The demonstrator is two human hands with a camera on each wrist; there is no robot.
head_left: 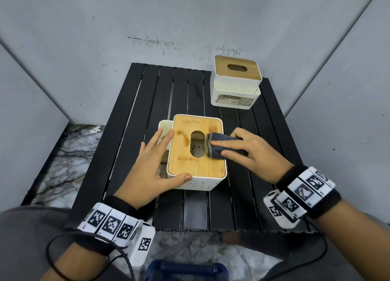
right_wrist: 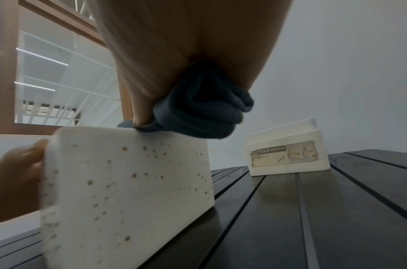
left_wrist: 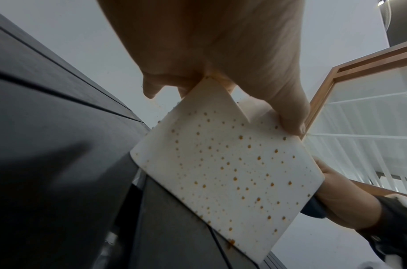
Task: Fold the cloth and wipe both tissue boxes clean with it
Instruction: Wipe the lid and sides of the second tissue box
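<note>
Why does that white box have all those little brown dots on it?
The near tissue box looks dirty: brown specks cover its white side, and brown smears mark its wooden lid. The right hand presses a folded cloth on the lid.

The near tissue box (head_left: 197,152) stands mid-desk, with the left hand (head_left: 147,167) flat against its left side and the right hand (head_left: 251,152) pressing the folded cloth (head_left: 221,147) on its lid, so both flanks are blocked. The far tissue box (head_left: 235,84) fills the desk's (head_left: 147,95) back right corner, well apart from the near one; bare slats run between them. The back left of the desk lies open, as does the front strip. Grey walls (head_left: 63,48) close in the back and both sides.
</note>
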